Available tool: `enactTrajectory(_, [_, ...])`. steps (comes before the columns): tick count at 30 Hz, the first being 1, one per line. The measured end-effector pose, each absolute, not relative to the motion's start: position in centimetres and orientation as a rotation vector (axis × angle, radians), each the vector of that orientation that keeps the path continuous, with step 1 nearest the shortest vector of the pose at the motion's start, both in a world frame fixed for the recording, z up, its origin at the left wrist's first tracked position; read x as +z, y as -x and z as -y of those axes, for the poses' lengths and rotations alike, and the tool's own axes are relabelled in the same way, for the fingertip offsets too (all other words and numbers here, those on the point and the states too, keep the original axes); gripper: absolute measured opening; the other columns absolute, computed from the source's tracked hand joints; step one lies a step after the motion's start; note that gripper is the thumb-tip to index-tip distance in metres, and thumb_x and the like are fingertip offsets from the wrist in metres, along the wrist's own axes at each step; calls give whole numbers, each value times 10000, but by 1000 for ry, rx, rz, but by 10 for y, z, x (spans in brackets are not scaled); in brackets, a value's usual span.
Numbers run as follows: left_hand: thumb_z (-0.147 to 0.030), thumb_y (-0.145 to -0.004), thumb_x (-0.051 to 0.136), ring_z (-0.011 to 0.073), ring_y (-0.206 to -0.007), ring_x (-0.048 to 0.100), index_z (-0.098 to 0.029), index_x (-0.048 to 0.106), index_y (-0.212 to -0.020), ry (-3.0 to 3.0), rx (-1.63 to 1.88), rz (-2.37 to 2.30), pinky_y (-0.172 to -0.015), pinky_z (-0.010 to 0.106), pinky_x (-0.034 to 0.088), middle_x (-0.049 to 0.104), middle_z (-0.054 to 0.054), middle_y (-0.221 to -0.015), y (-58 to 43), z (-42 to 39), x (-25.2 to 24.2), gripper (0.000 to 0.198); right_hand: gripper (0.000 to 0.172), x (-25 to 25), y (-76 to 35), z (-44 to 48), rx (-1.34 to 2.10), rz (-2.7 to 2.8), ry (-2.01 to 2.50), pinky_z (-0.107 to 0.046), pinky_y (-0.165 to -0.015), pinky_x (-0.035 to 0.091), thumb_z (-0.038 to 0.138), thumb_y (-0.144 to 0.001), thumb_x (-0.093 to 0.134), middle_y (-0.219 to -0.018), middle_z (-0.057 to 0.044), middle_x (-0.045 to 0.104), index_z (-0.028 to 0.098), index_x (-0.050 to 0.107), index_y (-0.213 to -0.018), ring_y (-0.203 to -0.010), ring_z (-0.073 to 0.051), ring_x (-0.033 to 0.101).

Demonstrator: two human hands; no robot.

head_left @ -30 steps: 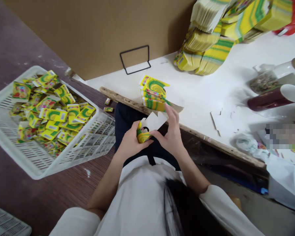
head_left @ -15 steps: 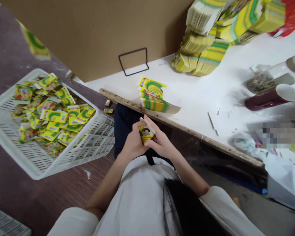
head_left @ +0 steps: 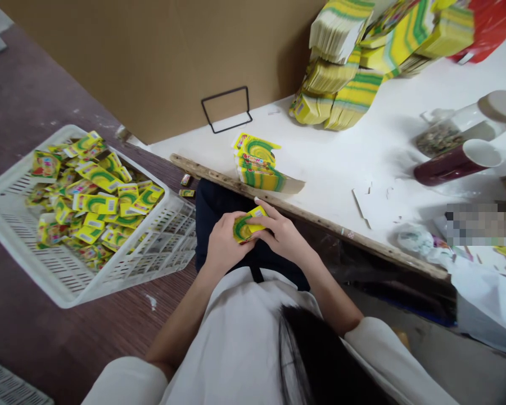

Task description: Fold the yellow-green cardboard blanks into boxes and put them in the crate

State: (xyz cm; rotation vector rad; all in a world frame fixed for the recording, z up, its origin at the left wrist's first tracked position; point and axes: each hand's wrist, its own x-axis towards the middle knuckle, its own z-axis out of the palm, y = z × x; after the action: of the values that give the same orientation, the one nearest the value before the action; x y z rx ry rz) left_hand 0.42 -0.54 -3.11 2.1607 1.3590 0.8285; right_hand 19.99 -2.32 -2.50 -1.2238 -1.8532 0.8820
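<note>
Above my lap, a small yellow-and-green carton (head_left: pixel 243 226) is held between both hands. My left hand (head_left: pixel 223 242) is closed around its left end. My right hand (head_left: pixel 284 236) grips the right end, with fingers along the top and the thumb below. The carton's printed face and a barcode end show; its far side is hidden by my fingers. Just beyond my hands, a short row of flat yellow-and-green carton blanks (head_left: pixel 257 163) stands near the edge of the white table (head_left: pixel 320 174).
Left of me, a white plastic crate (head_left: pixel 63 295) holds many cartons. Two small packets (head_left: pixel 186 193) lie on the floor beside it. A large cardboard box (head_left: pixel 172 62), wire stand (head_left: pixel 226 109), stacked blanks (head_left: pixel 341 84), jar (head_left: pixel 451 126) and maroon cup (head_left: pixel 455 162) are on the table.
A blurred carton in mid-air above the crate is gone from there. The carton in my hands showed an open end; now its printed face and barcode end show. The view has shifted slightly.
</note>
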Motion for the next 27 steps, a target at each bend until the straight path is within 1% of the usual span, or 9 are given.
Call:
enactTrajectory(2, [-279, -731, 774, 262, -979, 681, -205, 564, -1161, -2226, 786, -1339, -855, 391, 530, 690, 78, -1087, -4, 5, -31, 484, 213, -20, -209, 22, 886, 1916, 1159, -460, -1106, 497, 273, -977, 591, -1463, -161, 559, 218, 757, -1099, -1392, -286, 536])
enactTrajectory(4, [-278, -722, 793, 274, -1007, 679, -202, 564, -1179, -2311, 747, -1314, -848, 391, 522, 692, 83, -1105, -6, 4, -28, 517, 203, -15, -216, 21, 899, 1975, 1107, -455, -1086, 511, 299, -975, 604, -1390, -178, 597, 199, 759, -1061, -1343, -283, 578])
enactTrajectory(6, [-250, -700, 806, 281, -1032, 675, -202, 567, -1184, -2361, 746, -1297, -853, 389, 516, 695, 82, -1113, -7, 2, -25, 542, 212, -14, -216, 21, 875, 1985, 1118, -465, -1097, 501, 301, -955, 639, -1399, -194, 566, 188, 741, -1102, -1343, -294, 570])
enactTrajectory(10, [-177, -658, 796, 277, -1044, 675, -212, 568, -1183, -2343, 777, -1327, -870, 380, 511, 699, 72, -1130, -9, -1, -24, 573, 246, -23, -206, 24, 800, 1909, 1190, -481, -1128, 473, 273, -948, 641, -1479, -210, 452, 185, 702, -1170, -1425, -308, 475])
enactTrajectory(14, [-226, -682, 801, 272, -1022, 682, -199, 549, -1210, -2346, 745, -1294, -856, 374, 511, 700, 79, -1140, -6, -4, -26, 587, 207, -30, -204, 24, 820, 1890, 1143, -478, -1075, 518, 302, -938, 667, -1394, -166, 522, 231, 714, -1128, -1351, -294, 541])
enactTrajectory(20, [-287, -717, 807, 268, -1010, 684, -209, 560, -1181, -2320, 712, -1255, -855, 371, 508, 701, 68, -1097, -7, -6, -28, 531, 139, -26, -212, 20, 793, 1915, 1195, -473, -1032, 541, 303, -966, 617, -1290, -164, 580, 202, 699, -1015, -1246, -280, 612])
enactTrajectory(22, [-281, -716, 810, 268, -1009, 685, -208, 564, -1178, -2308, 715, -1246, -859, 372, 509, 700, 68, -1092, -9, -7, -29, 529, 155, -26, -213, 20, 820, 1943, 1193, -481, -1041, 535, 316, -960, 629, -1298, -166, 579, 206, 687, -1053, -1261, -287, 605])
enactTrajectory(25, [-291, -720, 815, 272, -1030, 681, -208, 558, -1207, -2294, 709, -1253, -875, 380, 508, 696, 73, -1117, -9, -10, -29, 557, 293, -28, -211, 21, 806, 1924, 1218, -512, -1067, 514, 326, -950, 646, -1362, -178, 550, 224, 616, -1223, -1317, -305, 565])
enactTrajectory(27, [-312, -727, 817, 274, -1041, 679, -206, 555, -1217, -2285, 697, -1263, -880, 384, 510, 693, 78, -1131, -8, -11, -29, 565, 299, -30, -208, 21, 775, 1897, 1248, -519, -1063, 514, 305, -960, 627, -1383, -182, 532, 231, 589, -1247, -1323, -305, 559])
